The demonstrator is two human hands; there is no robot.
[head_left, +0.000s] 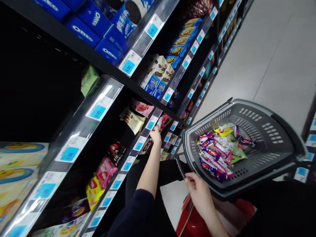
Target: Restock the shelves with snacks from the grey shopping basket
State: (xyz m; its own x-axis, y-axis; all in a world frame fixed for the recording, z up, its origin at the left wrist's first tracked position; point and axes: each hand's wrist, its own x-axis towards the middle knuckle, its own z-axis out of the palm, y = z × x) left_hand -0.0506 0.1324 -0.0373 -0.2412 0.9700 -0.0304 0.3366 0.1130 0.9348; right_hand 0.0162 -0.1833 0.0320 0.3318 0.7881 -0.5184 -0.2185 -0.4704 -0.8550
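Note:
My left hand (pixel 155 135) reaches to the edge of a lower shelf. Its fingers are closed around the end of a small pink-and-whitish snack packet (pixel 160 123), partly hidden by the hand. My right hand (pixel 197 188) curls its fingers on the handle (pixel 181 166) of a grey shopping basket (pixel 283 144). Inside the basket lies a pile of small wrapped snacks (pixel 219 148), in purple, pink, white, yellow and green. Just left of my left hand, a cream packet (pixel 134 121) and a pink packet (pixel 142 108) rest on a shelf.
Price labels line the shelf edges (pixel 97 112). Blue Oreo boxes (pixel 84 33) fill the upper shelf, and white-and-blue biscuit boxes (pixel 158 79) stand farther along. Yellow and pink packets (pixel 95 191) sit lower left. A red object (pixel 191 223) is below the basket, and pale floor (pixel 266 59) stretches beyond.

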